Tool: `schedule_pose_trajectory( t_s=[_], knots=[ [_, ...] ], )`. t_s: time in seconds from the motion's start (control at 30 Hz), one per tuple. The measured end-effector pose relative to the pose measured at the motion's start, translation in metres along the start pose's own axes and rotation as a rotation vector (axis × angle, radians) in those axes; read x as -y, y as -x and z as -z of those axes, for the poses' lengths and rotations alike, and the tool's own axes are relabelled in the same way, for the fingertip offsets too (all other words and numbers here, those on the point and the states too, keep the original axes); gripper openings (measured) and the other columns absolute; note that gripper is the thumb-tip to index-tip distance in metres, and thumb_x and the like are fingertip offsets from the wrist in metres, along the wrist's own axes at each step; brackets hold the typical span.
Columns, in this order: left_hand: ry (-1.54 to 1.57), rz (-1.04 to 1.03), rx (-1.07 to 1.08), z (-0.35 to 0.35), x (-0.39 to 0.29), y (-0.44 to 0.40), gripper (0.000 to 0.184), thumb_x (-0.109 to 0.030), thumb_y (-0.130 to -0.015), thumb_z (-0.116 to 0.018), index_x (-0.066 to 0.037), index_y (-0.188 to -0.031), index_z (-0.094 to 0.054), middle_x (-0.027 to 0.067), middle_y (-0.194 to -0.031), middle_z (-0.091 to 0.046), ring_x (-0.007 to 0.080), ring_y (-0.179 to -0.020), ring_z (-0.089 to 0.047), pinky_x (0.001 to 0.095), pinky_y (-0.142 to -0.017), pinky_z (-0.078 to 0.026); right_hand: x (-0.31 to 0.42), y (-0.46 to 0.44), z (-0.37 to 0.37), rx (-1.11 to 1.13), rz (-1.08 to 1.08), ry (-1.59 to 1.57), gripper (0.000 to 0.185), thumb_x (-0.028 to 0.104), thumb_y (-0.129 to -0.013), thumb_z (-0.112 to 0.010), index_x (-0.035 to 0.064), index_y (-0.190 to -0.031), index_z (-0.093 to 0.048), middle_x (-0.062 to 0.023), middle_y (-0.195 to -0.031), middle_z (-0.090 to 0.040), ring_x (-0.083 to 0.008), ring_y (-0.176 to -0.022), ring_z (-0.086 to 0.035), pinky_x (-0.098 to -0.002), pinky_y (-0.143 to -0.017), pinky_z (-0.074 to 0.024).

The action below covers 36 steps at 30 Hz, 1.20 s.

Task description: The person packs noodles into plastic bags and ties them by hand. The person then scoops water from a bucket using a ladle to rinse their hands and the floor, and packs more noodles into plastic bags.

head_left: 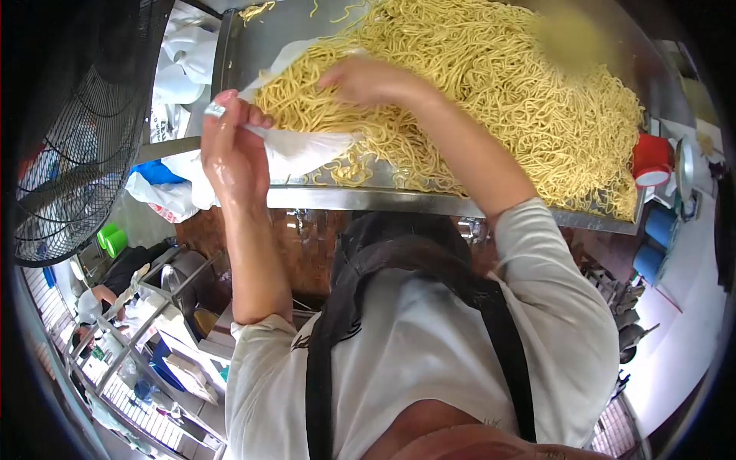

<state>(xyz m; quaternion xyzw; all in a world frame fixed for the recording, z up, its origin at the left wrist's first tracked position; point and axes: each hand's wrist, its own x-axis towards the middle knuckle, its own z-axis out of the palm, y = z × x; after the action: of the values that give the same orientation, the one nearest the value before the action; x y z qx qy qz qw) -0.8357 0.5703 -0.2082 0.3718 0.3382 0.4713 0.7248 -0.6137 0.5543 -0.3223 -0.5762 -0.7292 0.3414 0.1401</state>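
Note:
A large heap of yellow noodles covers much of a metal tray. At the tray's left side, my left hand grips the edge of a white plastic bag, with a strip of tape or bandage round one finger. Noodles lie in the mouth of this bag. My right hand is on the noodles over the bag, its fingers curled and slightly blurred; whether it holds any noodles is unclear.
A black wire fan guard stands at the left. Plastic bags hang beside the tray. A red container is beyond its right edge, with blue containers below. Another person is at the lower left.

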Motion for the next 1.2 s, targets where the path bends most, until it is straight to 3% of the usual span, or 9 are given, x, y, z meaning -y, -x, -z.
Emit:
schedule_pose_trajectory(
  t_s=[0.2,0.3,0.43,0.5,0.73,0.87,0.97,1.1,1.2],
  knots=[
    [-0.026,0.019,0.025,-0.001,-0.002,0.009,0.021,-0.007,-0.094,-0.052,0.0,-0.114,-0.051,0.004,-0.081,-0.048,0.016,-0.075,-0.047,0.0342,-0.071,-0.041,-0.066,-0.059,-0.006,-0.221,-0.142,0.196,0.041,0.008,-0.082,-0.059,-0.0013,-0.122,-0.058,-0.022,-0.123,-0.06,-0.0346,-0.113,-0.058,-0.0447,-0.099,-0.0452],
    [-0.017,0.004,0.044,0.009,0.002,0.007,0.024,-0.006,-0.094,-0.052,0.001,-0.117,-0.049,0.0038,-0.082,-0.048,0.0165,-0.074,-0.048,0.0337,-0.069,-0.042,0.029,-0.06,-0.042,-0.285,-0.104,-0.057,0.018,0.01,-0.078,-0.055,-0.0017,-0.08,-0.069,-0.0212,-0.085,-0.069,-0.0369,-0.076,-0.068,-0.048,-0.065,-0.0527],
    [-0.049,0.039,0.052,0.009,-0.001,0.003,0.03,-0.006,-0.093,-0.052,0.002,-0.122,-0.047,0.0034,-0.084,-0.047,0.0162,-0.073,-0.048,0.034,-0.068,-0.042,0.088,-0.009,-0.023,0.422,0.249,-0.258,0.046,0.006,-0.084,-0.051,0.0001,-0.129,-0.05,-0.0259,-0.117,-0.061,-0.033,-0.107,-0.062,-0.0415,-0.091,-0.0468],
    [-0.066,0.006,0.058,0.012,-0.003,0.002,0.036,-0.005,-0.092,-0.054,0.003,-0.127,-0.045,0.0039,-0.085,-0.048,0.0166,-0.074,-0.049,0.0349,-0.069,-0.044,0.056,0.036,-0.019,0.238,0.495,-0.483,0.056,0.011,-0.09,-0.055,0.0049,-0.143,-0.038,-0.0268,-0.137,-0.048,-0.0307,-0.124,-0.052,-0.0379,-0.102,-0.0426],
    [-0.679,-0.128,0.184,-0.003,0.049,-0.006,0.072,-0.007,-0.081,-0.073,0.002,-0.14,-0.035,0.0126,-0.112,-0.056,0.0262,-0.102,-0.055,0.0384,-0.082,-0.051,-0.04,0.077,-0.066,-0.614,-0.251,0.496,0.071,0.006,-0.075,-0.069,0.0078,-0.141,-0.043,-0.0207,-0.144,-0.042,-0.0332,-0.139,-0.033,-0.0484,-0.119,-0.016],
    [-1.329,-0.637,0.39,-0.018,0.129,-0.011,0.08,-0.008,-0.069,-0.081,-0.002,-0.138,-0.041,0.0203,-0.123,-0.055,0.0336,-0.114,-0.054,0.0417,-0.079,-0.053,-0.076,0.033,-0.052,-0.484,-0.004,0.286,0.061,0.007,-0.069,-0.072,0.0091,-0.127,-0.052,-0.0147,-0.123,-0.058,-0.0345,-0.121,-0.051,-0.0483,-0.103,-0.0393],
    [-1.227,-0.501,0.353,-0.031,0.14,-0.019,0.069,-0.009,-0.065,-0.082,-0.002,-0.126,-0.051,0.0217,-0.113,-0.061,0.0375,-0.104,-0.059,0.0419,-0.078,-0.053,-0.028,0.038,0.007,-0.182,-0.13,-0.174,0.061,-0.004,-0.065,-0.064,0.0154,-0.123,-0.056,-0.014,-0.107,-0.064,-0.0347,-0.095,-0.063,-0.0426,-0.078,-0.0525],
    [-1.348,-0.442,0.341,0.003,0.142,-0.037,0.045,-0.011,-0.067,-0.076,-0.004,-0.109,-0.062,0.0212,-0.084,-0.067,0.0419,-0.077,-0.064,0.0476,-0.068,-0.053,-0.024,0.068,0.026,-0.618,0.222,0.205,0.058,-0.008,-0.069,-0.059,0.0158,-0.123,-0.058,-0.0144,-0.081,-0.066,-0.0276,-0.089,-0.066,-0.0385,-0.068,-0.0558],
    [-1.504,-0.358,0.325,0.042,0.122,-0.035,0.043,-0.012,-0.07,-0.07,-0.01,-0.112,-0.065,0.0256,-0.077,-0.065,0.0427,-0.074,-0.065,0.051,-0.068,-0.053,-0.062,0.101,0.033,-0.612,-0.414,0.019,0.052,-0.006,-0.075,-0.062,0.0136,-0.124,-0.059,-0.0166,-0.082,-0.069,-0.0215,-0.072,-0.067,-0.0354,-0.061,-0.056]
  ],
)
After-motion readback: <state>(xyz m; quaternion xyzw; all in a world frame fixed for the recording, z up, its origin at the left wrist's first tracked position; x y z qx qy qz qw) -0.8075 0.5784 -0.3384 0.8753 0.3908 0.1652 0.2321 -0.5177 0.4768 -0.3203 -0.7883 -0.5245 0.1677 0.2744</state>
